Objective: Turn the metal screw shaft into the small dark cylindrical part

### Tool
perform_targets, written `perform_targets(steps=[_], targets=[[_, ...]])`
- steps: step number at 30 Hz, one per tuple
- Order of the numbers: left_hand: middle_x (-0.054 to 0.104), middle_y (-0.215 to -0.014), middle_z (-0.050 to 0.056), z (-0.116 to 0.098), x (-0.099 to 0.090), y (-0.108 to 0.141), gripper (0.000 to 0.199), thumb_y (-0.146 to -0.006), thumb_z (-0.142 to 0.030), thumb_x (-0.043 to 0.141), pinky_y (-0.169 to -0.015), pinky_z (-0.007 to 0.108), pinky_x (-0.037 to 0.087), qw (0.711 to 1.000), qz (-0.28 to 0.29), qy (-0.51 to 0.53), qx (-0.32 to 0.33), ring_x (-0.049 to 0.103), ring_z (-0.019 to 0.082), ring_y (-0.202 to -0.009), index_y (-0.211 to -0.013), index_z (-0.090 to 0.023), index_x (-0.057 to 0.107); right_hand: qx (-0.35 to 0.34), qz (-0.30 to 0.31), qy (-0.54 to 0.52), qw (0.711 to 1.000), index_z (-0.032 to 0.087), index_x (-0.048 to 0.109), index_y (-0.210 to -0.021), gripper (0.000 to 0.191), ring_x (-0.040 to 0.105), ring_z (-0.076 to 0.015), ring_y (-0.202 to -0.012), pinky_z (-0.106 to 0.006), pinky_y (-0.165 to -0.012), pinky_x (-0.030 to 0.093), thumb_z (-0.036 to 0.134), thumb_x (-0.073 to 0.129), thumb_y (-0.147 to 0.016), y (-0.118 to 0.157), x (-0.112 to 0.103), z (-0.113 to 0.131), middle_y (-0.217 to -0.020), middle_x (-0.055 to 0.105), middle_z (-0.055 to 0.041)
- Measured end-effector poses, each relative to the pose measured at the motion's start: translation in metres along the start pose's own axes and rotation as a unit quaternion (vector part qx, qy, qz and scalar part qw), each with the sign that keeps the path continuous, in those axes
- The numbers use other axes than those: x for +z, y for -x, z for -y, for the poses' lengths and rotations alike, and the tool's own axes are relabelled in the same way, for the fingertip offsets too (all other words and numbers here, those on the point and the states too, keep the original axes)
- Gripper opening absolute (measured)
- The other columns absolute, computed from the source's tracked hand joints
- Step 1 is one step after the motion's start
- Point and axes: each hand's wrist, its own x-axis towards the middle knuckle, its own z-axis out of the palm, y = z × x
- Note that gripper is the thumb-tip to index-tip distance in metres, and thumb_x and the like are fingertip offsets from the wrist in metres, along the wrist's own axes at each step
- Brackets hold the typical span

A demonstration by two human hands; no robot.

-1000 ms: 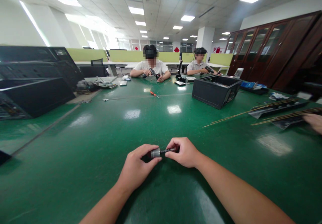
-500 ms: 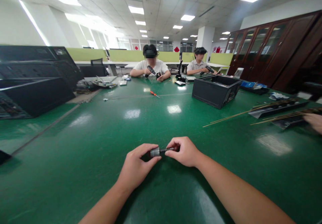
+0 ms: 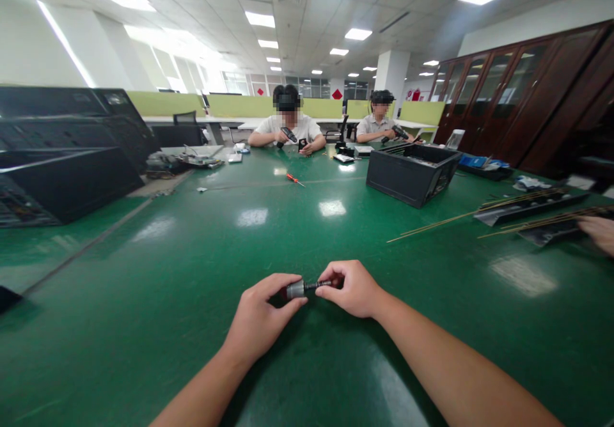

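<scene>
Low in the middle of the head view, a short silver metal cylinder lies sideways between my two hands. My left hand is closed on it, thumb below and fingers above. Behind the silver part, partly hidden by that hand, is a dark reddish end. From the cylinder's right side runs a thin dark ridged shaft. The fingers of my right hand are pinched around the shaft's far end, which they partly cover. Both hands are just above the green table.
A red screwdriver lies further back. A black computer case stands behind right, larger black cases at left. Thin yellowish rods lie at right near another person's hand. Two people sit opposite, holding power drills.
Both hands stay almost in place. Slightly more of the cylinder's dark reddish end shows beside my left fingers.
</scene>
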Motion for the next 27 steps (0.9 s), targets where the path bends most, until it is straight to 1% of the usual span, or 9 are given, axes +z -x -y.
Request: perform_targets(steps=[15, 27], targets=[[0.074, -0.098, 0.001, 0.0003, -0.0015, 0.001, 0.025, -0.078, -0.03, 0.074, -0.083, 0.032, 0.054, 1.0, 0.001, 0.0, -0.007, 0.068, 0.02, -0.089, -0.103, -0.026, 0.072, 0.002, -0.008, 0.003, 1.0, 0.015, 0.071, -0.08, 0.013, 0.054, -0.0114, -0.056, -0.022, -0.054, 0.04, 0.026, 0.073, -0.074, -0.0002, 0.0001, -0.0008, -0.065, 0.065, -0.0003], [0.074, -0.099, 0.002, -0.0003, -0.0009, -0.0017, 0.026, -0.077, -0.03, 0.074, -0.085, 0.034, 0.055, 1.0, -0.004, -0.002, -0.013, 0.069, 0.021, -0.091, -0.103, -0.025, 0.072, -0.002, -0.006, 0.01, 1.0, 0.015, 0.07, -0.081, 0.012, 0.055, -0.0117, -0.057, -0.022, -0.055, 0.042, 0.025, 0.073, -0.075, -0.0005, -0.0017, 0.0003, -0.066, 0.065, -0.0005]])
